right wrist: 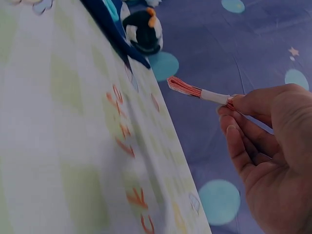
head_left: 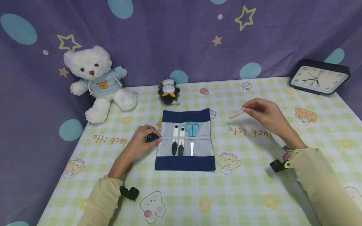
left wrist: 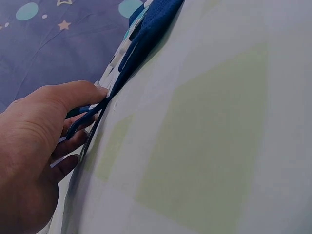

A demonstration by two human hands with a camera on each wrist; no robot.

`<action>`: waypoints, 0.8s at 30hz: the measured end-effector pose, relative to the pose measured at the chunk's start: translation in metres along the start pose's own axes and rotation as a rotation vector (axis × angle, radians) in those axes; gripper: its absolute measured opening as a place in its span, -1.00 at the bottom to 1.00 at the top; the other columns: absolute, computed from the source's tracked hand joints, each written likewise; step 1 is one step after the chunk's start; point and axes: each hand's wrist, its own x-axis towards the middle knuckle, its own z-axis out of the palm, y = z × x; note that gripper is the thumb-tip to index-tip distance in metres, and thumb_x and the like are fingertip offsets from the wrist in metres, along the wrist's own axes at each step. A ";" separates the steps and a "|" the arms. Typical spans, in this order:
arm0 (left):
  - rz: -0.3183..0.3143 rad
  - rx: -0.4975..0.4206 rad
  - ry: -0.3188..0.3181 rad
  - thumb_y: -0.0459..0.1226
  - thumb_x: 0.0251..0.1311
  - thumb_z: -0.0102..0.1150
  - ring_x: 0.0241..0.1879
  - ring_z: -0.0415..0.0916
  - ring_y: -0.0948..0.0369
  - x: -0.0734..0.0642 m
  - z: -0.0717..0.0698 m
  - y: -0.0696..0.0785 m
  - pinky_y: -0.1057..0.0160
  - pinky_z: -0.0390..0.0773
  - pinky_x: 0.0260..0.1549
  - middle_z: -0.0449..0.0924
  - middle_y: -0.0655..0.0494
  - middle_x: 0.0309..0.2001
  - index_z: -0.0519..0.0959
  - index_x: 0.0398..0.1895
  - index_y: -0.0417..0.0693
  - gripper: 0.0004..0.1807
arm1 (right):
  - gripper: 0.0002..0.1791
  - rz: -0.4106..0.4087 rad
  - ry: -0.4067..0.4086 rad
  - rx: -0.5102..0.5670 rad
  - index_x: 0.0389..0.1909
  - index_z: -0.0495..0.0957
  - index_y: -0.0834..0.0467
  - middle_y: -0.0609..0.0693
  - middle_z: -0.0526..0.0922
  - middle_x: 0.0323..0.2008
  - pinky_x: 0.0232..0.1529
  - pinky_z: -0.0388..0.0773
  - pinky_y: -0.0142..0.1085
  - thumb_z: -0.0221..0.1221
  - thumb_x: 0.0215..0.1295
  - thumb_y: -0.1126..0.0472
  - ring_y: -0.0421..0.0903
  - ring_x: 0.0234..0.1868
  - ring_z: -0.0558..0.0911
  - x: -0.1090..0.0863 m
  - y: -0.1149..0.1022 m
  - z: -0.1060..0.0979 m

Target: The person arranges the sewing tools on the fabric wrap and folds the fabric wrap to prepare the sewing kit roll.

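A navy and light grey fabric tool roll (head_left: 185,163) lies spread out on the table. Under its pale elastic strip sit two slim white-and-black tools (head_left: 175,141) and scissors (head_left: 193,129) with light blue handles. My left hand (head_left: 140,140) pinches the roll's left edge at the strip, beside a navy tab (head_left: 151,137); the left wrist view shows thumb and fingers on the navy edge (left wrist: 109,93). Held up to the right of the roll, a small coral thread skein (right wrist: 187,89) with a white paper band is pinched by one end between thumb and fingers of my right hand (head_left: 264,113).
A white teddy bear (head_left: 103,83) sits at the back left, with a small penguin plush (head_left: 168,92) behind the roll. At the back right stands a black-framed clock (head_left: 319,77). A checkered cloth (head_left: 240,197) covers the table, and a purple curtain (head_left: 181,47) hangs behind.
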 end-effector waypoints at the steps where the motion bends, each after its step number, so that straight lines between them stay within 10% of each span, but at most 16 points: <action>1: 0.000 0.000 0.000 -0.31 0.28 0.43 0.04 0.39 -0.02 0.000 0.000 0.000 -0.12 0.38 0.04 0.58 0.01 0.01 0.73 -0.16 0.01 -0.89 | -0.85 -0.013 -0.010 0.007 -0.05 0.72 0.24 0.08 0.73 -0.16 -0.33 0.44 -0.48 0.26 0.45 0.35 -0.15 -0.33 0.61 0.002 -0.001 0.003; 24: -0.019 0.021 -0.005 -0.30 0.28 0.43 0.04 0.40 -0.02 0.000 0.001 -0.001 -0.11 0.40 0.02 0.58 0.00 0.02 0.73 -0.15 0.00 -0.89 | -0.85 -0.076 -0.203 0.193 -0.04 0.70 0.26 0.10 0.73 -0.15 -0.26 0.51 -0.35 0.23 0.50 0.32 0.21 -0.23 0.63 0.047 -0.029 0.084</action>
